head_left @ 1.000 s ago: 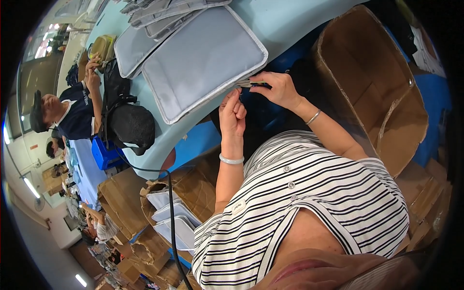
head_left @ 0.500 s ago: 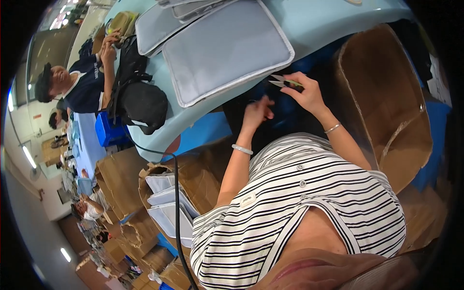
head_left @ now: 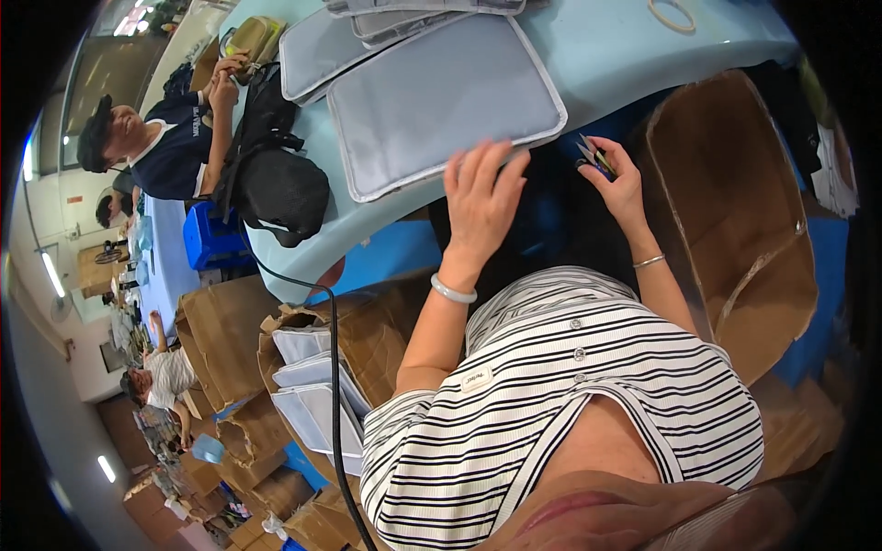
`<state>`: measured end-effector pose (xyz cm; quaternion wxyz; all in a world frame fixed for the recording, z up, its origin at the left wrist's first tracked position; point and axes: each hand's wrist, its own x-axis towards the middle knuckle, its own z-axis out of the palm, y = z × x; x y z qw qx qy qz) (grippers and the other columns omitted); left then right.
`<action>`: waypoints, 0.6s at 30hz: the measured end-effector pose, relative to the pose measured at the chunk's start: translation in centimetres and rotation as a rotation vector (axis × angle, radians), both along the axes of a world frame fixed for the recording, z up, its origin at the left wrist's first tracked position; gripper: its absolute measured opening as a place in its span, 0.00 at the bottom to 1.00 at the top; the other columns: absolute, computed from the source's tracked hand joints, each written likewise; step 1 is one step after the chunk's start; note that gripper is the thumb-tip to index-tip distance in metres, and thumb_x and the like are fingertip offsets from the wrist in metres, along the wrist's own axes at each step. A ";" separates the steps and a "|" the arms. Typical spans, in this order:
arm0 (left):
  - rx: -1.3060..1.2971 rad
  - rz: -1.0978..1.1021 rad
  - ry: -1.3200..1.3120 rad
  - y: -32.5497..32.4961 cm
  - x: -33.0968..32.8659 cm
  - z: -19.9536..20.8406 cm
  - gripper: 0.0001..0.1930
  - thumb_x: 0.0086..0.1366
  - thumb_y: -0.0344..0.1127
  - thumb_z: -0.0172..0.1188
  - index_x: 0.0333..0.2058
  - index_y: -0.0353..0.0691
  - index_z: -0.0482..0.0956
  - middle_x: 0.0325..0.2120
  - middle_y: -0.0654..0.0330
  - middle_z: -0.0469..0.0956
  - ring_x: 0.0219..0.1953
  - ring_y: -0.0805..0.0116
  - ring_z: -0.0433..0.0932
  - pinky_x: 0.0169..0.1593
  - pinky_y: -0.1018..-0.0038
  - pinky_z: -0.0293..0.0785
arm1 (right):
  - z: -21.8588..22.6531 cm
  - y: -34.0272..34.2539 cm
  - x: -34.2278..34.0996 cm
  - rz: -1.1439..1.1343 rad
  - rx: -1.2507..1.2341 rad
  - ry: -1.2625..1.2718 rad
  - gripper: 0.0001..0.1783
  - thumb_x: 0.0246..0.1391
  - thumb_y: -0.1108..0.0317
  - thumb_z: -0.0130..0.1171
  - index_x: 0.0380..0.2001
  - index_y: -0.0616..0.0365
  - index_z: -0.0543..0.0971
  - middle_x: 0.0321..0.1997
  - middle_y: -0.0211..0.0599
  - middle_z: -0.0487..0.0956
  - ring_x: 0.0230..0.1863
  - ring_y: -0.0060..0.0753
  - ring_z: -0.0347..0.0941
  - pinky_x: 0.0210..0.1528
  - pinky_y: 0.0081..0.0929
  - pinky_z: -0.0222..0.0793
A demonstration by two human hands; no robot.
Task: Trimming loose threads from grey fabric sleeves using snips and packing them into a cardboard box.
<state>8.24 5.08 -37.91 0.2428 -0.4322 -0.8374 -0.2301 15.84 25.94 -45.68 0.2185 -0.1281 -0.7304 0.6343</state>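
A flat grey rectangular pouch with pale piped edges [head_left: 441, 101] lies at the near edge of the light blue table [head_left: 616, 69]. My left hand [head_left: 482, 202] is open, its fingers stretched over the pouch's near edge; whether they touch it I cannot tell. In my right hand [head_left: 623, 184] I hold small thread snips [head_left: 595, 158], closed in my fingers, with the blades pointing up and away from me, just off the table's edge. Behind and left of the pouch lie more grey pouches [head_left: 317, 50], partly overlapped by it.
A tall open cardboard box [head_left: 735, 202] stands at my right. At my left another box holds several grey pouches [head_left: 312, 404], with a black cable [head_left: 336, 395] running past. A black bag [head_left: 280, 193] sits on the table's left end; a co-worker [head_left: 165, 147] is beyond. A pale ring [head_left: 672, 15] lies far right.
My left hand has risen from below the table's edge to the pouch, its fingers opening out. My right hand, still with the snips, has shifted slightly right.
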 end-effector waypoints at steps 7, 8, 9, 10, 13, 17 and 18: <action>-0.292 0.258 0.152 -0.9 -3.3 -0.8 0.33 0.46 0.31 0.68 0.54 0.51 0.69 0.56 0.60 0.65 0.60 0.56 0.60 0.60 0.55 0.54 | -0.9 0.1 0.3 -0.028 0.026 0.022 0.19 0.48 0.68 0.66 0.42 0.63 0.74 0.36 0.29 0.76 0.38 0.17 0.69 0.43 0.15 0.65; -0.188 0.181 0.057 -0.9 -2.7 0.0 0.31 0.48 0.31 0.67 0.53 0.50 0.70 0.54 0.60 0.66 0.59 0.57 0.62 0.58 0.57 0.57 | -1.0 0.2 0.4 -0.039 -0.021 0.034 0.18 0.50 0.68 0.65 0.42 0.63 0.74 0.36 0.29 0.76 0.38 0.17 0.69 0.43 0.15 0.65; -0.083 0.105 -0.038 -1.1 -2.1 0.4 0.28 0.49 0.31 0.67 0.52 0.49 0.71 0.53 0.59 0.67 0.57 0.57 0.64 0.57 0.59 0.59 | -1.0 0.3 0.5 -0.045 -0.009 0.039 0.16 0.51 0.69 0.63 0.42 0.64 0.74 0.37 0.29 0.77 0.38 0.16 0.69 0.44 0.15 0.65; -0.016 0.127 -0.033 -1.8 -1.9 0.7 0.24 0.52 0.32 0.65 0.50 0.48 0.72 0.50 0.59 0.69 0.55 0.57 0.66 0.56 0.59 0.60 | -0.6 0.4 0.4 -0.046 -0.026 0.057 0.16 0.52 0.69 0.63 0.42 0.64 0.74 0.37 0.28 0.76 0.38 0.16 0.68 0.44 0.14 0.64; 0.088 0.286 -0.008 -5.0 -2.4 1.8 0.14 0.55 0.32 0.63 0.42 0.44 0.77 0.41 0.60 0.74 0.44 0.58 0.71 0.50 0.61 0.64 | 0.5 0.9 0.6 -0.058 -0.020 0.079 0.15 0.53 0.70 0.62 0.42 0.64 0.74 0.36 0.27 0.76 0.37 0.14 0.68 0.43 0.13 0.64; 0.188 0.388 -0.241 -9.9 -3.7 2.8 0.04 0.57 0.28 0.60 0.32 0.37 0.80 0.30 0.56 0.76 0.34 0.58 0.74 0.38 0.68 0.71 | 1.6 1.1 0.3 -0.046 0.020 0.083 0.15 0.53 0.69 0.62 0.42 0.64 0.74 0.35 0.26 0.76 0.36 0.14 0.68 0.42 0.13 0.64; 0.187 0.391 -0.243 -10.4 -3.9 2.9 0.04 0.57 0.28 0.60 0.32 0.37 0.80 0.30 0.56 0.76 0.34 0.58 0.74 0.38 0.68 0.71 | 1.7 1.0 0.1 -0.038 0.026 0.088 0.15 0.53 0.69 0.61 0.42 0.64 0.74 0.35 0.26 0.76 0.36 0.14 0.68 0.42 0.12 0.64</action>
